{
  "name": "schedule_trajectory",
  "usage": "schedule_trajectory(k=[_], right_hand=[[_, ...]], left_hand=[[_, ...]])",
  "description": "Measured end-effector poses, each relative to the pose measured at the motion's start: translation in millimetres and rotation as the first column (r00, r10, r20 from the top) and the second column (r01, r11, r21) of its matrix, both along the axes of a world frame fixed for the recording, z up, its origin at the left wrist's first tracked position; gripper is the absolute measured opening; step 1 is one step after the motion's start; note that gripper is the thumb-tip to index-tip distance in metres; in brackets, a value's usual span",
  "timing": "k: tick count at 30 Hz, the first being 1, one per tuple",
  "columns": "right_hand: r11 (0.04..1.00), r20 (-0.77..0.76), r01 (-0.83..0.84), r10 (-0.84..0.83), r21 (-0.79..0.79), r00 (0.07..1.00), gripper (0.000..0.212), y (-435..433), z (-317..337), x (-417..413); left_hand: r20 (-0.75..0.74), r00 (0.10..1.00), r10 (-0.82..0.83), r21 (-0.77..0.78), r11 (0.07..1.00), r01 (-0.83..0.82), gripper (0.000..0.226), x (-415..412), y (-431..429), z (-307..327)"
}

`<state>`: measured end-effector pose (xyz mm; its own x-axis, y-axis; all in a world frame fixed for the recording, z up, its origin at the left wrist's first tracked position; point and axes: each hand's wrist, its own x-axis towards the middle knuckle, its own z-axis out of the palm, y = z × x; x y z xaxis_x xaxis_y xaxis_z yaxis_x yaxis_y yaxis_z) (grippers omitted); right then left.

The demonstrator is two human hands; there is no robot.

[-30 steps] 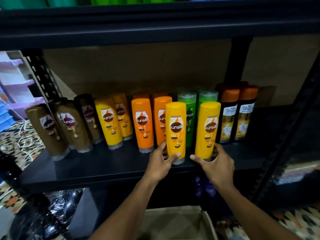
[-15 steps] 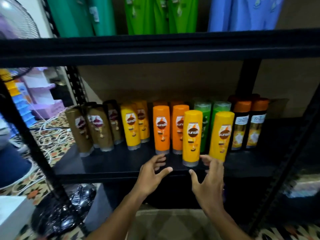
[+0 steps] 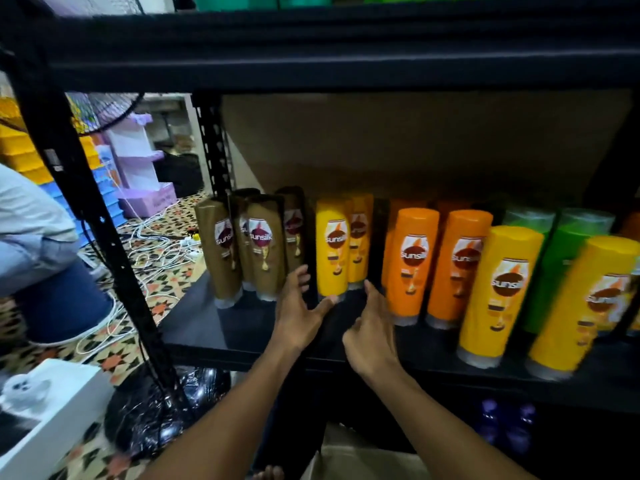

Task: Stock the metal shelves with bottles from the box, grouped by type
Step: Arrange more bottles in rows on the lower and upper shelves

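Empty and loose-fingered, the left hand (image 3: pixel 298 317) and right hand (image 3: pixel 372 337) flank the leftmost yellow bottle (image 3: pixel 331 247) on the shelf (image 3: pixel 221 327), probably to straighten it.

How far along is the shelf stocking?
Done: brown Sunsilk bottles, orange bottles and green bottles stand grouped on the shelf. In hand: left hand and right hand, both empty, flank the yellow pair. Left: two stray yellow bottles stand in front of the green ones, apart from their kind. What the box holds is out of sight.

black shelf (image 3: pixel 242 327) | brown bottles (image 3: pixel 221 251) | yellow bottles (image 3: pixel 331 251) | orange bottles (image 3: pixel 412 265) | green bottles (image 3: pixel 568 271) | floor tiles (image 3: pixel 114 358): orange, black and cream geometric pattern | purple stand (image 3: pixel 145 199)
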<state>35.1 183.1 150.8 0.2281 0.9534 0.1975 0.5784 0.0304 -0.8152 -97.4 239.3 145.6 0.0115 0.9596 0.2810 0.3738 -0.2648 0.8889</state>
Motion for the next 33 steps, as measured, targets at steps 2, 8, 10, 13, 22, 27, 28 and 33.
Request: schedule_trajectory(k=[2, 8, 10, 13, 22, 27, 28, 33], right_hand=[[0.999, -0.013, 0.032, -0.032, -0.044, 0.999, 0.091, 19.7, -0.2, -1.0], [0.988, 0.024, 0.150, -0.151, 0.031, 0.988, 0.089, 70.9, -22.4, -3.0], [0.984, 0.031, 0.163, -0.166, 0.064, 0.986, 0.089, 83.9, -29.8, -2.2], [0.979, -0.003, 0.182, -0.182, 0.097, 0.983, 0.095, 101.9, -34.9, -2.6], [0.928, -0.170, 0.352, -0.329, 0.124, 0.929, 0.082, 126.1, -27.1, -14.6], [0.909, -0.180, 0.392, -0.367, 0.139, 0.913, 0.075, 117.9, -28.4, -14.7], [0.906, -0.176, 0.396, -0.370, 0.147, 0.912, 0.075, 115.6, -28.8, -14.7], [0.901, -0.191, 0.399, -0.366, 0.173, 0.911, 0.078, 103.0, -30.3, -14.8]], left_hand=[[0.045, 0.999, -0.020, -0.003, 1.000, 0.020, 0.084, 8.0, 17.6, -2.4], [0.034, 0.995, -0.093, 0.012, 0.996, 0.092, 0.063, 10.2, 56.7, -21.5], [0.011, 0.997, -0.076, 0.040, 0.996, 0.076, 0.057, 4.0, 59.1, -28.5], [-0.012, 1.000, -0.009, 0.075, 0.997, 0.010, 0.055, -7.3, 58.2, -37.0], [0.085, 0.996, 0.011, 0.071, 0.997, -0.017, 0.058, -8.8, 56.5, -37.1], [0.144, 0.990, -0.009, 0.041, 0.999, 0.003, 0.059, -7.9, 55.0, -31.1], [0.151, 0.989, -0.006, 0.037, 0.999, 0.001, 0.058, -7.6, 55.3, -31.0], [0.140, 0.990, -0.006, 0.047, 0.999, -0.001, 0.059, -7.1, 53.8, -29.1]])
